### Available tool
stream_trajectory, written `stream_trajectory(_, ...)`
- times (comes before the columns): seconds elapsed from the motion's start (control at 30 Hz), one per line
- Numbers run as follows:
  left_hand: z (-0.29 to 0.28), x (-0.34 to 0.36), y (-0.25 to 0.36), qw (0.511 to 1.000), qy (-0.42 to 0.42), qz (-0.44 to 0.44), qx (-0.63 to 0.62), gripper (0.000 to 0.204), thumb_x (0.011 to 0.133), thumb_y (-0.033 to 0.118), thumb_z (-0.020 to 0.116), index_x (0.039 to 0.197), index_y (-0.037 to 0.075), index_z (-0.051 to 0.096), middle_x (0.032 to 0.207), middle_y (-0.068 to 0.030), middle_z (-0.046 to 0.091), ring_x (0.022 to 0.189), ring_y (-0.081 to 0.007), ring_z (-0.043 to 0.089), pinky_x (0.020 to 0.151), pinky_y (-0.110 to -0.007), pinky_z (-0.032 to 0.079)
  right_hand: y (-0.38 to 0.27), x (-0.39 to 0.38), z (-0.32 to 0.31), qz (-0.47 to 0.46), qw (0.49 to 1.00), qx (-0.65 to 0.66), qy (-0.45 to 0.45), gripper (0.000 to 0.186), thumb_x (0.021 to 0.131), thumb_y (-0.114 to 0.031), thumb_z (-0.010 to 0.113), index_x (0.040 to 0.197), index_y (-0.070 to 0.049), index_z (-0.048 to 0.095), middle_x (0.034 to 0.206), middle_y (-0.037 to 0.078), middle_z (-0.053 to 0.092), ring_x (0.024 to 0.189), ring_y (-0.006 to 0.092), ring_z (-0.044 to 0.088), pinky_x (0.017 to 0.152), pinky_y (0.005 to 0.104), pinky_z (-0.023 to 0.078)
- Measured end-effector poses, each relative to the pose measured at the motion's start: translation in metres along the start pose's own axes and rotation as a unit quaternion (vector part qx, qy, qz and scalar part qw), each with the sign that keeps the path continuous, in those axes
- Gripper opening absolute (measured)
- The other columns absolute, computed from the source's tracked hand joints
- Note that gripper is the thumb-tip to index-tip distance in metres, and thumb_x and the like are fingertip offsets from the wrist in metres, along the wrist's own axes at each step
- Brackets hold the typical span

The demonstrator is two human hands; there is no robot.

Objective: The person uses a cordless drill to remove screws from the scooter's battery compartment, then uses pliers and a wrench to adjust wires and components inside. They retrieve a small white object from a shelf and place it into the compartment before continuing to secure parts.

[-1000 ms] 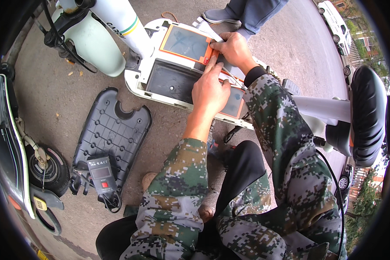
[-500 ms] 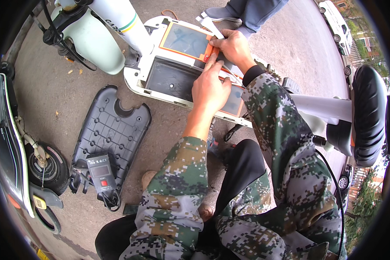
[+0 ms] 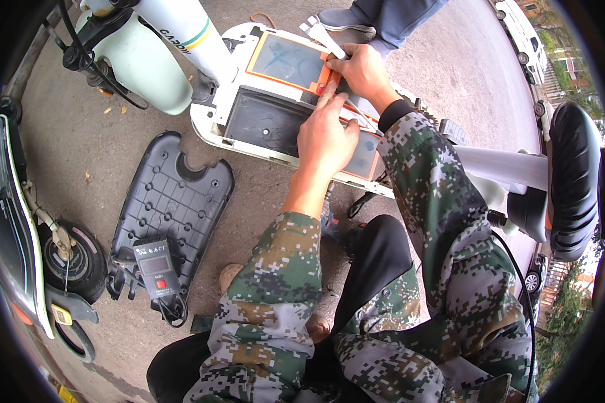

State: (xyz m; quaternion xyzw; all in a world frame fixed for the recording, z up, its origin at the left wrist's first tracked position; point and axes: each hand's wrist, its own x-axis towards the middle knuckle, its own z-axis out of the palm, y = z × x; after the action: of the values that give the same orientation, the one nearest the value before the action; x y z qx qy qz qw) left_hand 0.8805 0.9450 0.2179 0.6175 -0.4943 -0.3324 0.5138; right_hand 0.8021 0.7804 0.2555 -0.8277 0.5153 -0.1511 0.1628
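Note:
A pale scooter's footboard [image 3: 215,138] lies opened up, with orange-edged grey battery packs in it. The far pack [image 3: 288,62] sits beside a black tray-like hollow [image 3: 265,124]; another orange-edged pack [image 3: 361,158] shows partly behind my left hand. At the far pack's right end, my right hand [image 3: 368,75] is closed round a white strip [image 3: 324,37] with a forked free end. My left hand [image 3: 328,138] reaches in just below it, fingertips together against the pack's orange edge. What those fingertips pinch is hidden. Thin white leads [image 3: 356,115] run beside its thumb.
A black ribbed cover [image 3: 175,181] lies on the ground at left, bearing a black box-shaped device [image 3: 157,265] with a red button and cable. Another two-wheeler [image 3: 20,235] stands at far left. Beyond the footboard is a person's shoe [image 3: 346,20]. The black saddle [image 3: 575,181] rises at right.
The white strip's free end has turned slightly, and its fork shows more plainly. Both hands keep nearly the same place at the pack's edge.

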Motion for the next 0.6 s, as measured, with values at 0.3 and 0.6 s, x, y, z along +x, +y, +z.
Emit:
stream_trajectory(0.3,-0.0049,-0.0013,0.0027,0.998,-0.020,-0.037,-0.038,0.049,0.088,0.018,0.073,0.135,0.002,0.068,0.167,-0.0091,0.048,0.139,-0.0354,0.060,0.112,-0.043,0.050,-0.0046,-0.0011,-0.0032,0.004,1.000,0.014,-0.007,0.039,0.084,-0.032,0.086,0.099,0.003,0.081,0.081,0.021,0.077,0.076,0.0324,0.077,0.074,0.0420,0.059)
stream_trajectory(0.6,-0.0034,-0.0017,-0.0022,1.000,-0.006,-0.020,-0.023,0.049,0.088,0.019,0.073,0.134,0.002,0.069,0.164,-0.0126,0.051,0.134,-0.0372,0.062,0.110,-0.045,0.051,-0.0021,-0.0067,-0.0024,0.005,0.999,0.029,-0.023,0.040,0.091,-0.035,0.083,0.109,0.000,0.080,0.086,0.016,0.078,0.076,0.0239,0.072,0.076,0.0399,0.056)
